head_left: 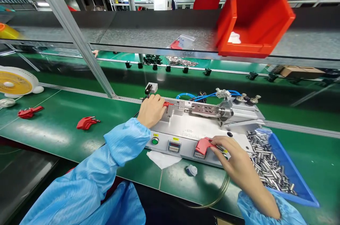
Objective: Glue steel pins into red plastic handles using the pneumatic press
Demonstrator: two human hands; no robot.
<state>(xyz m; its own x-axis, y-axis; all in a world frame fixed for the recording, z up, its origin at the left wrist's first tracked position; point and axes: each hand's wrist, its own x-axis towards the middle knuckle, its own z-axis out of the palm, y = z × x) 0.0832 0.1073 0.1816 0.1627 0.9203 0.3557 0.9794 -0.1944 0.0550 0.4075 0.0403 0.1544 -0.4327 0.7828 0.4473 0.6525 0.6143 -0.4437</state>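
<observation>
My left hand (151, 110) is closed on a small red plastic part (168, 104), pressing it into the fixture at the left end of a grey metal press machine (186, 129). My right hand (233, 159) pinches a second red plastic part (203, 146) together with a small metal pin, just above the machine's front panel. Both arms wear blue sleeves. A horizontal pneumatic cylinder (209, 110) points at the part under my left hand.
A blue tray (292, 175) full of metal pins lies at my right. Two finished red parts (86, 123) (28, 112) lie on the green belt at left, near a yellow fan (16, 82). A red bin (255, 19) sits on the shelf above. A white cloth (162, 159) and small cap (191, 170) lie in front.
</observation>
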